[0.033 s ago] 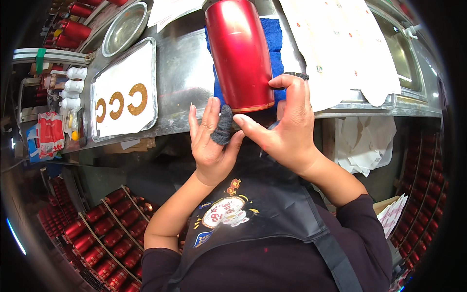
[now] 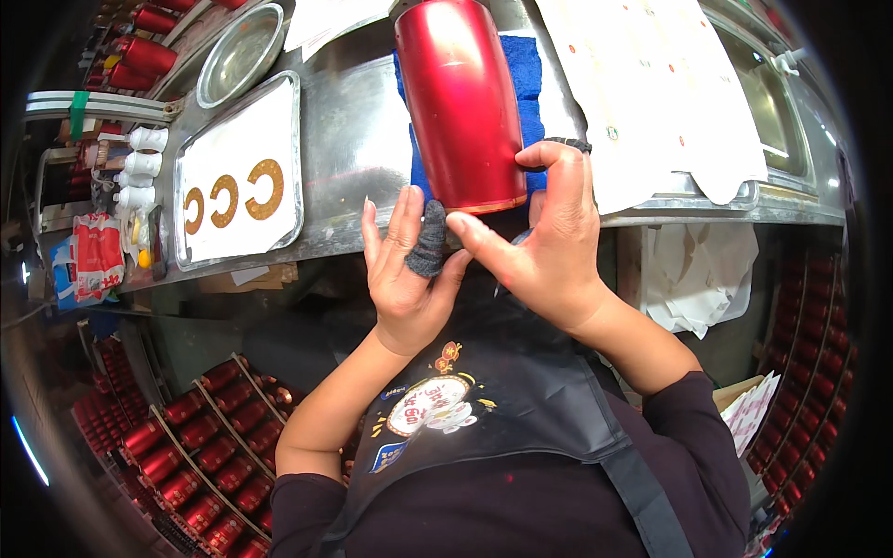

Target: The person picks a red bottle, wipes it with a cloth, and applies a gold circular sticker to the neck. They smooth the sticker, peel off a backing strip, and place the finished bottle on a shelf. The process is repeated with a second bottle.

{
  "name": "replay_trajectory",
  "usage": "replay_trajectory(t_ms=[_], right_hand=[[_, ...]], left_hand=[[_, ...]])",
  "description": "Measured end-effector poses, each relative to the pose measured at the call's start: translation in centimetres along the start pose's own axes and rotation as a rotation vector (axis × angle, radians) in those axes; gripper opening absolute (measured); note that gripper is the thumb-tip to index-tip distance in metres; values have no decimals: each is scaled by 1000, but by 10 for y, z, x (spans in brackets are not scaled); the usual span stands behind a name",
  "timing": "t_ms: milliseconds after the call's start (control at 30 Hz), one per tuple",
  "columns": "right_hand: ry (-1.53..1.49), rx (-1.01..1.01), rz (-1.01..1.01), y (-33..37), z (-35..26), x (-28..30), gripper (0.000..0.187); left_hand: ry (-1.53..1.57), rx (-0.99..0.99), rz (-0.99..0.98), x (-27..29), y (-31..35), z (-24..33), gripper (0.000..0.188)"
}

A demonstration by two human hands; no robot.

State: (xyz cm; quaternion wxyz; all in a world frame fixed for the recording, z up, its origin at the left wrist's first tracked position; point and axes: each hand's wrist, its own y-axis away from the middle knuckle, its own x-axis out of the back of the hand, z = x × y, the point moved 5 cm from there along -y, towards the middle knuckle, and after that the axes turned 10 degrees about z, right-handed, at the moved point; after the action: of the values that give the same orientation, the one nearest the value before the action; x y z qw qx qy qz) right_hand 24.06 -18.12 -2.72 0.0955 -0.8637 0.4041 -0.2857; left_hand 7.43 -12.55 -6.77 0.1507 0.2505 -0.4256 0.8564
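A shiny red metal cylinder (image 2: 460, 102), like a flask body, lies lengthwise on a blue cloth (image 2: 527, 70), with its near rim toward me. My right hand (image 2: 563, 251) is at its near right: the bent index finger presses on the side and the thumb tip meets the near rim. Black covering shows on one of that hand's fingers. My left hand (image 2: 406, 270) is at the near left corner, its fingers stretched out and apart. A dark grey knit sleeve (image 2: 426, 244) covers its index finger, which is beside the rim. Whether anything small lies between the thumbs is too hard to see.
To the left, a metal tray (image 2: 296, 167) holds white paper with several gold C-shaped pieces (image 2: 267, 189). A round metal bowl (image 2: 244, 58) stands behind it. White printed sheets (image 2: 651, 102) lie at right. Racks of red cylinders (image 2: 209, 432) stand below on both sides.
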Motion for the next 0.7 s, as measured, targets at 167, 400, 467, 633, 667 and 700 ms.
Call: replay_trajectory(t_ms=[167, 400, 467, 633, 667, 700], right_hand=[[-44, -79, -12, 2, 10, -6, 57], [-93, -60, -21, -2, 11, -2, 54], [-95, -85, -43, -2, 11, -4, 55], [-42, -98, -10, -1, 9, -9, 61], [-53, -110, 11, -1, 10, -9, 61], [-54, -101, 12, -1, 10, -10, 61]], left_hand=[[14, 18, -9, 2, 2, -2, 42], [26, 65, -6, 7, -2, -1, 42], [28, 78, -31, 5, -2, -1, 40], [17, 37, -29, 3, -5, 1, 37], [10, 29, -32, 2, -6, 1, 36], [4, 22, -35, 2, -6, 1, 35]])
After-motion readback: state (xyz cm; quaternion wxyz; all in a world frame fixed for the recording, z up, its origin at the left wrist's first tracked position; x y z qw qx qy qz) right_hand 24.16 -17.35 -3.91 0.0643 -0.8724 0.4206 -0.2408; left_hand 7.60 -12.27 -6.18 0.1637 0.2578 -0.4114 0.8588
